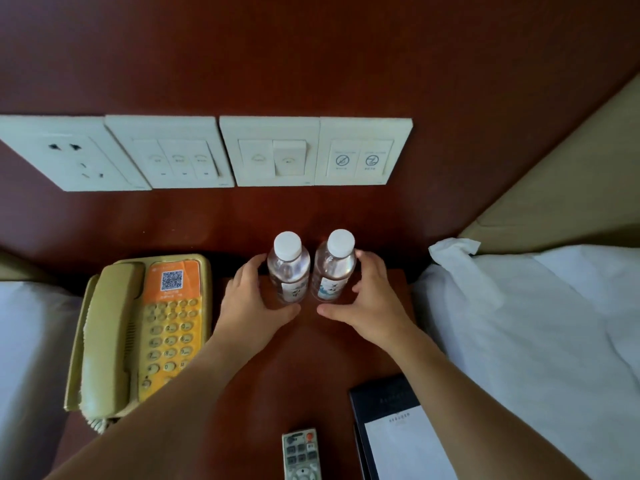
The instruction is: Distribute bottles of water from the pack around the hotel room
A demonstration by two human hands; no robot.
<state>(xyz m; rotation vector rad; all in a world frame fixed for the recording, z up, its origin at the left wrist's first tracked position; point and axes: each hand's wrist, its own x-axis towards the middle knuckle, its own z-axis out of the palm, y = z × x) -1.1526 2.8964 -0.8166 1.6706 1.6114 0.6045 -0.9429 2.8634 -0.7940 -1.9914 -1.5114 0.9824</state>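
Observation:
Two clear water bottles with white caps stand upright side by side on the dark wooden nightstand (311, 368), near its back edge. My left hand (249, 299) curls round the left bottle (289, 268), fingers on its left side and thumb at its base. In the same way, my right hand (367, 296) curls round the right bottle (334, 268), fingers on its right side and thumb low in front. The two bottles almost touch. No water pack is in view.
A beige telephone (138, 330) with an orange keypad fills the nightstand's left part. A remote control (300, 453) and a dark folder with a notepad (398, 434) lie at the front. Wall switch panels (270, 152) are behind. White bedding (519, 327) lies to the right, more at left.

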